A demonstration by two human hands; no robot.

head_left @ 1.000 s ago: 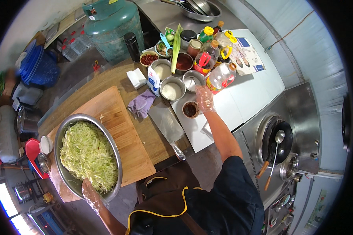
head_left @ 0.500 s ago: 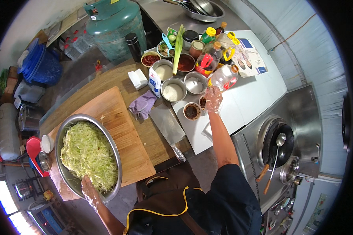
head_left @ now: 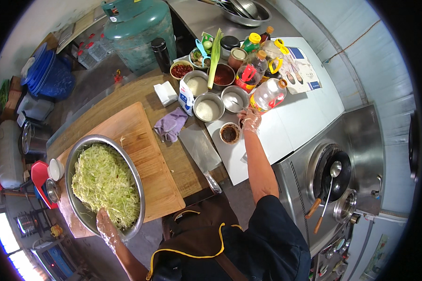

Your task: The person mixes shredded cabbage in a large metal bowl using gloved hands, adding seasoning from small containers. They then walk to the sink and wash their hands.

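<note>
A large steel bowl [head_left: 142,192] heaped with shredded cabbage [head_left: 105,182] rests tilted on the wooden cutting board [head_left: 162,187] at the left. Its near rim is gripped by my left hand [head_left: 109,229], in a clear plastic glove. My right hand [head_left: 251,121], gloved too, has its fingers curled around a small cup, mostly hidden beneath them. Beside that cup stands another small cup [head_left: 229,133] of dark seasoning. Just beyond my right fingertips is a metal pot with white contents [head_left: 233,99]. A clear bottle [head_left: 269,93] with a red label stands close by.
A cleaver [head_left: 202,152] lies between cutting board and white tabletop, near a purple cloth [head_left: 170,124]. Several seasoning pots, bottles and a leek stalk [head_left: 214,58] crowd the back. A wok [head_left: 335,173] with a ladle sits at right; a green gas cylinder [head_left: 138,35] stands behind.
My right hand has shifted slightly left and nearer, its fingers coming down over the small cup. My left hand stays on the bowl's rim.
</note>
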